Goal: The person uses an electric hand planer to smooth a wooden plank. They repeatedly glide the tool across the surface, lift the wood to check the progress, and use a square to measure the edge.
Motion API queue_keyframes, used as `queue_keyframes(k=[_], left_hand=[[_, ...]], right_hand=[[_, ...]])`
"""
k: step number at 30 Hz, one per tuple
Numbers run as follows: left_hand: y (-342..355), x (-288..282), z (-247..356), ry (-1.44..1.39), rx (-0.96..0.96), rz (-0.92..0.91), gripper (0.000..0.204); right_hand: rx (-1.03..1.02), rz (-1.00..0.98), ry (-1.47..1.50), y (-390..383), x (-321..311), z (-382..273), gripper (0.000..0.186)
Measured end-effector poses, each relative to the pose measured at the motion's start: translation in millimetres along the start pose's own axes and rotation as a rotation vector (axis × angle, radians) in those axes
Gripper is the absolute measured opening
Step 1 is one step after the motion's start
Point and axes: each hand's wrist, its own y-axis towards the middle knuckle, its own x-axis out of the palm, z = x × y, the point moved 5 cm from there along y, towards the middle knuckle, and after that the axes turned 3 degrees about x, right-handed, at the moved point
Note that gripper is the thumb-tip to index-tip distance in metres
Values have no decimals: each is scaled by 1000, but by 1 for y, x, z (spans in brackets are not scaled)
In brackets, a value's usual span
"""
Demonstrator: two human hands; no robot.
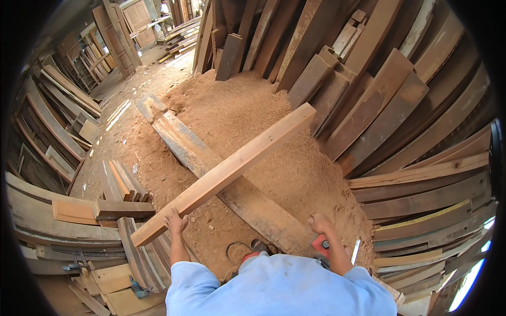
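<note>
A long, pale reddish wooden beam [240, 164] lies slantwise across a weathered plank [258, 203] on the sawdust. My left hand [176, 221] grips the beam near its left end, with fingers over its upper face. Out to the right, my right hand [320, 224] is closed beside the near end of the weathered plank. What its fingers hold, if anything, is hidden. Just below that hand, partly under my forearm, sits a red power tool [321, 244]. Another red and dark object [254, 255] shows at my front, largely covered by my blue shirt.
Dark boards [369, 105] lean along the right and far side. Stacked planks [432, 210] lie at right. Shorter timber pieces [124, 181] and a teal drill [139, 287] are at left. A cable [232, 250] curls before me. Sawdust [232, 110] covers the ground; panelled doors [138, 23] stand far back.
</note>
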Motion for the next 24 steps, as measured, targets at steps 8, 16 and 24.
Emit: queue_keyframes(k=[8,16,24], left_hand=[[46,76,65,-1349,-160,94,108],[84,117,172,-1770,-206,39,56],[99,112,145,-1680,-158,-142,47]], right_hand=[[67,168,-16,11,-57,-17,52],[67,346,78,-4,-119,-33,60],[199,428,68,12,-88,9,67]])
